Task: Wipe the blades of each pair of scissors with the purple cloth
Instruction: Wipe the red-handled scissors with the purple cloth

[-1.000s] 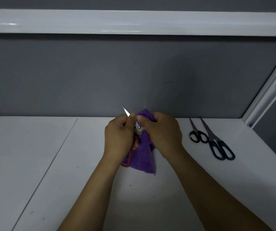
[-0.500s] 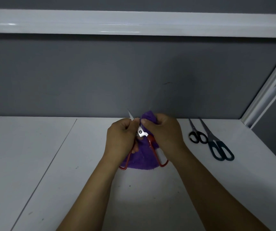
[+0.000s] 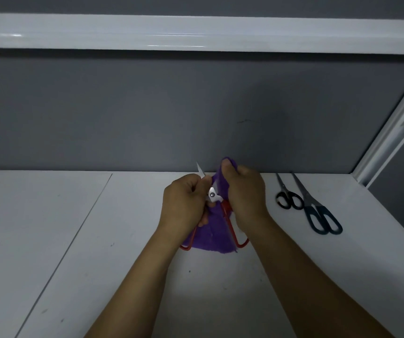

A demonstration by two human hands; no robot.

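Your left hand (image 3: 184, 203) grips the red-handled steel scissors (image 3: 212, 195); your right hand (image 3: 245, 196) pinches the purple fuzzy cloth (image 3: 210, 237) around one blade.

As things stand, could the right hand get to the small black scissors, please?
Probably yes: the black scissors lie on open table just beside the right hand, nothing between, though that hand grips the purple cloth.

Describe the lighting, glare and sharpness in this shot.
Head view: dim overall, with a brighter pool on the table between the forearms. Head view: glare streaks run along the white shelf edge, and the red scissors blade glints beside the purple cloth. Head view: the black scissors and blue scissors look fairly sharp.
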